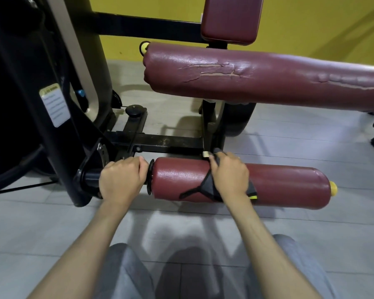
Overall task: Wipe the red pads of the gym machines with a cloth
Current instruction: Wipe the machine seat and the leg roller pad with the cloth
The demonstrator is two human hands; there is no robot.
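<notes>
Knees [125, 272] in grey at bottom, both arms reaching to the lower red roller [289, 186].
Left hand [122, 180] curled round the black bar [91, 176] just left of the roller. Right hand [229, 175] grips the dark cloth [207, 188] on the roller's top, mid-length.

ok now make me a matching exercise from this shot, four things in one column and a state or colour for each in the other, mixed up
1 left hand
2 right hand
3 upper roller pad
4 end cap of the lower roller pad

a yellow
b cracked covering
c grips the black bar
d holds the dark cloth against the lower roller pad

Pairs: 1-c, 2-d, 3-b, 4-a
</notes>
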